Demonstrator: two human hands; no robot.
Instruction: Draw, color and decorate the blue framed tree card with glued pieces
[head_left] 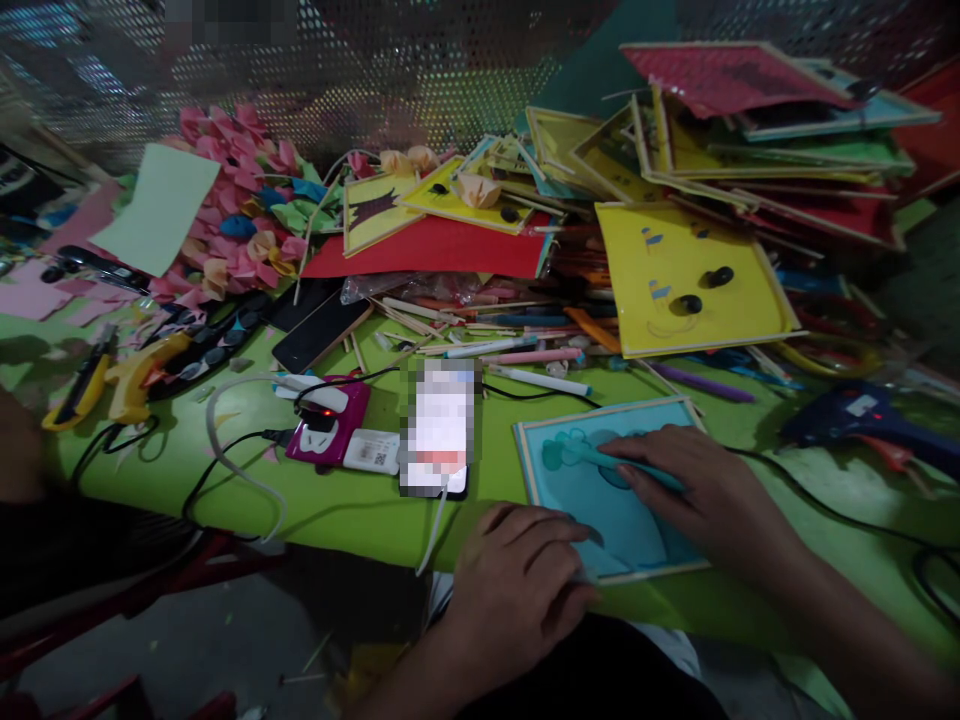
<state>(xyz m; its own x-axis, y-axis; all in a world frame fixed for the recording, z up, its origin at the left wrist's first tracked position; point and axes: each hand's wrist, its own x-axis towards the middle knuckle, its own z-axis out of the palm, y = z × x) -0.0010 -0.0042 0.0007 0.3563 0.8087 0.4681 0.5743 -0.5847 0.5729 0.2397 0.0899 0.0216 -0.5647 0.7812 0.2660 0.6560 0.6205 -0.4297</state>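
A light blue framed card (555,490) with teal paper shapes lies on the green table (360,505) near its front edge. My right hand (697,490) rests on the card with fingers stretched flat, pressing a teal paper strip (600,457). My left hand (517,585) sits at the card's lower left corner, fingers curled and pinched on the card's edge. A phone (439,425) on a white cable lies just left of the card.
A heap of framed paper cards (694,275) fills the back right. Pink paper flowers (232,210), pens and sticks lie behind. A blue glue gun (862,420) sits right, a yellow one (139,375) left, beside a pink charger (330,420) and cables.
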